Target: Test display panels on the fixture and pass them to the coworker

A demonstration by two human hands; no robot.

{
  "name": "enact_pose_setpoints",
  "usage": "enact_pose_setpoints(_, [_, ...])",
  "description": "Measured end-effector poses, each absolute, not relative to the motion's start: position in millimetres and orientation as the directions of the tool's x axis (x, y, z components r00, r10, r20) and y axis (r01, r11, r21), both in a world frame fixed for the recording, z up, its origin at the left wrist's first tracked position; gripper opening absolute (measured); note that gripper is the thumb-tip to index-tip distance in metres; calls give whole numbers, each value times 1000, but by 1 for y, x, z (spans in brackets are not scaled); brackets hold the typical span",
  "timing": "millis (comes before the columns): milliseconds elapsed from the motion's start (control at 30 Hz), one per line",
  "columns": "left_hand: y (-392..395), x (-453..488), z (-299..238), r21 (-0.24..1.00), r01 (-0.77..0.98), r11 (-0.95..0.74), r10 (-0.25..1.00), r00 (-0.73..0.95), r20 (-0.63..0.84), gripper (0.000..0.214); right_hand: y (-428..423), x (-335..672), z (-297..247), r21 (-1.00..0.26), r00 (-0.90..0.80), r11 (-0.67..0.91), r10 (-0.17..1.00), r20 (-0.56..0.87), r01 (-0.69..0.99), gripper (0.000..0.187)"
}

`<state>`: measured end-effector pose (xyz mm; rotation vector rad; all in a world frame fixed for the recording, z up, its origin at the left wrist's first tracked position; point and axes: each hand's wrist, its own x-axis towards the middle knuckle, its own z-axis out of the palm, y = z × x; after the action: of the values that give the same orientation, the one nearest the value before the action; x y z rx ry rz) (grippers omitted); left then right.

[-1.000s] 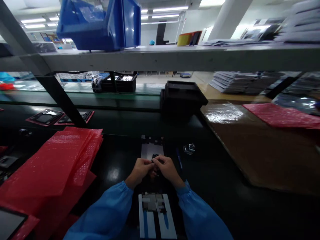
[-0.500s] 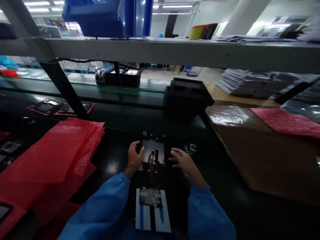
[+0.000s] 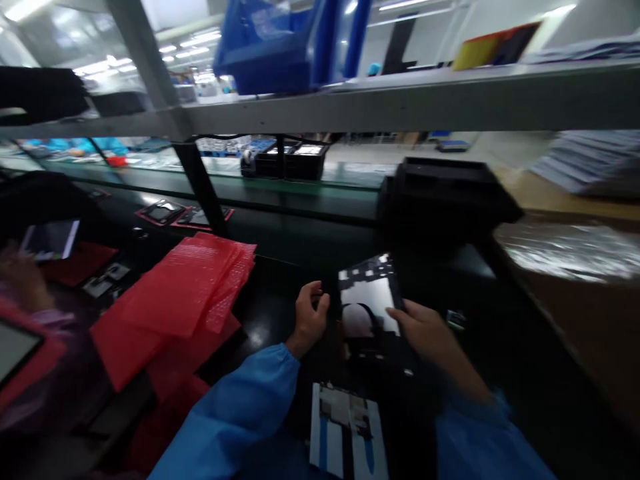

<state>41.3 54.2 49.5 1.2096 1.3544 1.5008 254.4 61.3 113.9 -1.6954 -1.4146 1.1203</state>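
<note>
Both my hands hold a flat dark panel [image 3: 373, 300] with a grey reflective face, tilted up off the black bench. My left hand [image 3: 309, 319] grips its left edge with curled fingers. My right hand [image 3: 426, 333] holds its right edge from below. A dark looped cable lies on the panel's lower part. In front of me, between my blue sleeves, lies a white and blue fixture [image 3: 346, 430] with small dark parts on it.
A stack of red bubble bags [image 3: 185, 287] lies to the left. A black tray stack [image 3: 445, 193] stands behind the panel. A brown cardboard surface [image 3: 580, 293] is at the right. Another person [image 3: 30, 313] works at the far left. A shelf with a blue bin [image 3: 280, 47] runs overhead.
My hands went from pinching a small part over the panel, to spreading beside it, to gripping its edges and lifting it. My view has swung left.
</note>
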Motion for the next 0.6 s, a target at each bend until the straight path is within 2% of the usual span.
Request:
enact_pose_setpoints(67, [38, 42, 63, 925, 162, -343, 923, -125, 364, 35, 68, 249, 136, -734, 74, -146, 989, -130, 663, 14])
enact_pose_setpoints(133, [23, 51, 74, 850, 202, -487, 874, 122, 471, 51, 75, 239, 152, -541, 78, -119, 992, -98, 833, 19])
enact_pose_setpoints(200, [14, 62, 83, 836, 239, -493, 856, 301, 419, 84, 79, 225, 159, -447, 62, -90, 995, -78, 890, 24])
enact_pose_setpoints(267, [13, 69, 87, 852, 307, -424, 878, 370, 304, 102, 77, 213, 158, -485, 22, -34, 999, -30, 874, 22])
enact_pose_setpoints(300, [14, 69, 88, 865, 334, -375, 898, 364, 249, 100, 72, 209, 155, -543, -6, 2, 1000, -6, 840, 22])
enact_pose_setpoints(367, [16, 65, 83, 909, 337, -246, 946, 289, 149, 85, 54, 204, 143, -666, -54, 71, 997, 47, 743, 38])
enact_pose_setpoints(433, [19, 59, 74, 964, 255, -79, 982, 187, 31, 67, 25, 205, 125, -731, -85, 152, 988, 129, 665, 49])
enact_pose_setpoints(500, [20, 52, 64, 989, 84, 119, 981, 144, -130, 49, -12, 209, 101, -708, -113, 264, 961, 253, 655, 44])
enact_pose_setpoints(600, [21, 45, 56, 911, -159, 380, 921, 161, -355, 29, -72, 216, 62, -600, -154, 387, 902, 403, 700, 28])
